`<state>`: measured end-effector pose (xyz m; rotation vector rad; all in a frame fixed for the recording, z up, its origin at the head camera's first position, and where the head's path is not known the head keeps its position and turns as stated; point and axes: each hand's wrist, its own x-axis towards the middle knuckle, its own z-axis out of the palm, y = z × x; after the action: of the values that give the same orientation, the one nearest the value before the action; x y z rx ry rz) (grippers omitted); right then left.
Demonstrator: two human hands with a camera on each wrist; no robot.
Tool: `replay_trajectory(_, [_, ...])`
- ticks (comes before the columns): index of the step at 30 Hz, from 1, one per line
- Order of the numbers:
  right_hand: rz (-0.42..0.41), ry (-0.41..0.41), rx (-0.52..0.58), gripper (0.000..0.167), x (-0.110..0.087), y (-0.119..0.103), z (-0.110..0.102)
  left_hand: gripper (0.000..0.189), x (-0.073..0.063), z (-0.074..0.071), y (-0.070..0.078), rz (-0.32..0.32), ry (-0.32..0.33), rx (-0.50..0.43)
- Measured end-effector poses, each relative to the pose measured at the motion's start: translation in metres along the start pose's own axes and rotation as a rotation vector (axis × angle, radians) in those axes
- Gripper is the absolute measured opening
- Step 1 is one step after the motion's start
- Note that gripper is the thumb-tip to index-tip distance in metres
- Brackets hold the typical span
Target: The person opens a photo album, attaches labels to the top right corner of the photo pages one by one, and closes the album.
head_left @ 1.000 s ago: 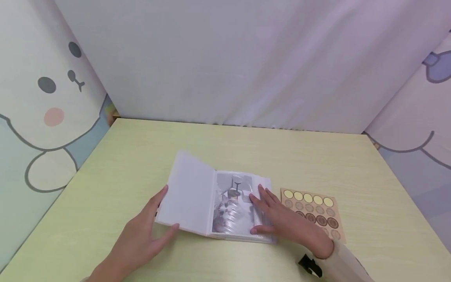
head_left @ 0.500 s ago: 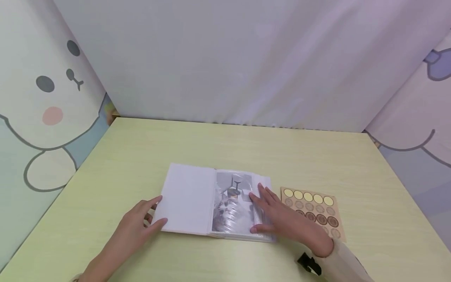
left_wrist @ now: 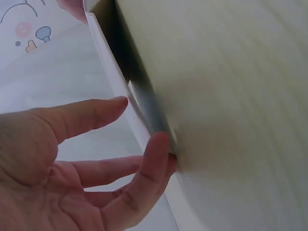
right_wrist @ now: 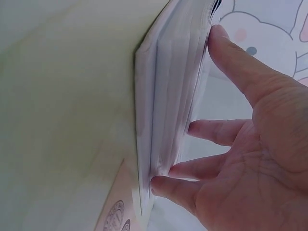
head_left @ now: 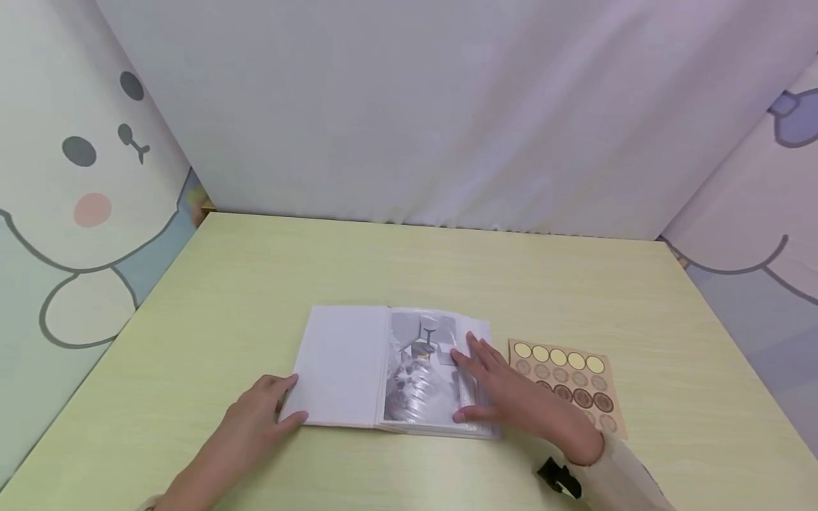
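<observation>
An open photo album (head_left: 341,365) lies on the table, its white cover folded out to the left. On its right-hand page, a grey-toned photo (head_left: 422,369) sits in a shiny clear sleeve. My left hand (head_left: 249,419) holds the cover by its outer left edge, thumb near the lower corner; the left wrist view has a finger (left_wrist: 156,149) bent round that edge and a dark gap beneath the cover. Spread flat, my right hand (head_left: 505,390) rests on the right-hand page, with fingertips (right_wrist: 219,33) along the top of the thick page stack (right_wrist: 175,91).
A brown sheet of round stickers (head_left: 562,380) lies right of the album, partly covered by the right forearm. Beside the right sleeve (head_left: 623,472) is a small black object (head_left: 559,479). A pale curtain (head_left: 409,113) hangs behind the table's (head_left: 307,255) far edge.
The album's cover has come down from a raised slant to nearly flat on the left, the left hand moving down with it. The right hand has stayed on the page.
</observation>
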<state>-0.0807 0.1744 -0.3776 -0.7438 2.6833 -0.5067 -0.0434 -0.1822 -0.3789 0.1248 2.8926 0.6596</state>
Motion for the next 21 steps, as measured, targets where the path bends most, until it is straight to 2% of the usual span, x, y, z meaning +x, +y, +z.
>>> replay_trajectory(10, [-0.011,0.001,-0.008,0.089,0.001,0.000,0.001,0.045,-0.005,0.000,0.007,0.080,-0.016,0.099])
replay_trajectory(15, [-0.015,0.012,-0.016,0.088,0.000,-0.001,0.000,0.049,-0.005,-0.004,0.017,0.087,0.023,0.104])
replay_trajectory(21, [-0.013,0.015,-0.008,0.088,-0.002,-0.002,-0.001,0.047,-0.004,-0.006,0.037,0.186,0.079,0.084])
